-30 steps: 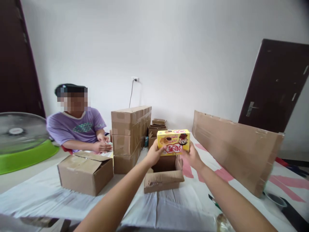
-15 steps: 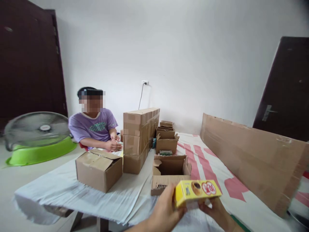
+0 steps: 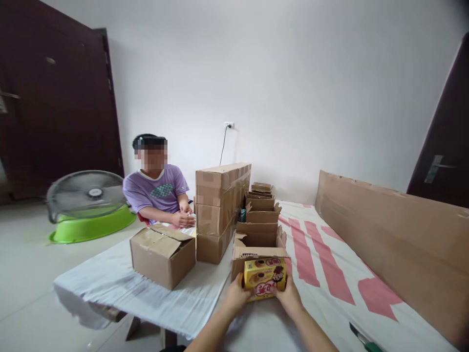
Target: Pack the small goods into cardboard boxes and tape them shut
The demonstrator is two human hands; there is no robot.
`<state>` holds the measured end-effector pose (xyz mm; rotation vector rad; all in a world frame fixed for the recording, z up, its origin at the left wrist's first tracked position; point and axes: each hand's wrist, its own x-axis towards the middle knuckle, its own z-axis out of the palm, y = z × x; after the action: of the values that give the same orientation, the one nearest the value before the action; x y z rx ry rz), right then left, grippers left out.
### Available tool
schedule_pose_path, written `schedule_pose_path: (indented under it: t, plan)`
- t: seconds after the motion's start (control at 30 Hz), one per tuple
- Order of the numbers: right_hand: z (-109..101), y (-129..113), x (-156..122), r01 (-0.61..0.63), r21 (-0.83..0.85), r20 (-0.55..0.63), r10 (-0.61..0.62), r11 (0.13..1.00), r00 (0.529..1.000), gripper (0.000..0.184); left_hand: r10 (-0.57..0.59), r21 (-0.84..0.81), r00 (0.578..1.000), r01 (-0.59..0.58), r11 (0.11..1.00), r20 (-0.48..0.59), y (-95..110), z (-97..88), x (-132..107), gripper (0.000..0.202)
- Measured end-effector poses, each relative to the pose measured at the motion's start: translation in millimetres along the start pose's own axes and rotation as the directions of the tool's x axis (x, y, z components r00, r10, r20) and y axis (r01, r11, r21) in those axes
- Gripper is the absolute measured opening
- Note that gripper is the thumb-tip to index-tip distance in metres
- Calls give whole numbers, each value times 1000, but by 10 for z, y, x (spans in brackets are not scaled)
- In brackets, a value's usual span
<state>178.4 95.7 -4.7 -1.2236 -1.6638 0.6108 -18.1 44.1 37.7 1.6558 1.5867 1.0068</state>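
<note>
- While the left hand [image 3: 236, 295] clasps one end of the yellow box [image 3: 266, 278], the right hand [image 3: 292, 296] clasps the other.
- The yellow box is before the open carton [image 3: 239, 266], toward the near edge of the table [image 3: 110, 286]; whether it rests there cannot be told.
- Judged handling: light, stiff card, somewhat slippery, liable to dent; best held by its short ends, pressed gently.
- Outward, a second carton [image 3: 154, 256] stands toward the table's left corner.
</note>
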Motion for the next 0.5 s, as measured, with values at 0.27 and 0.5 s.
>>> schedule_pose_path:
  t: [0.27,0.5]
  plan:
    - [124,95,-129,154,-246,33,-150,957,988,34,-135,67,876,186,980,-463,-286,-290,167,57]
    - [63,-9,-97,130,-237,59,-119,963,991,16,187,373,866,0,928,-464,-219,176,-49,61]
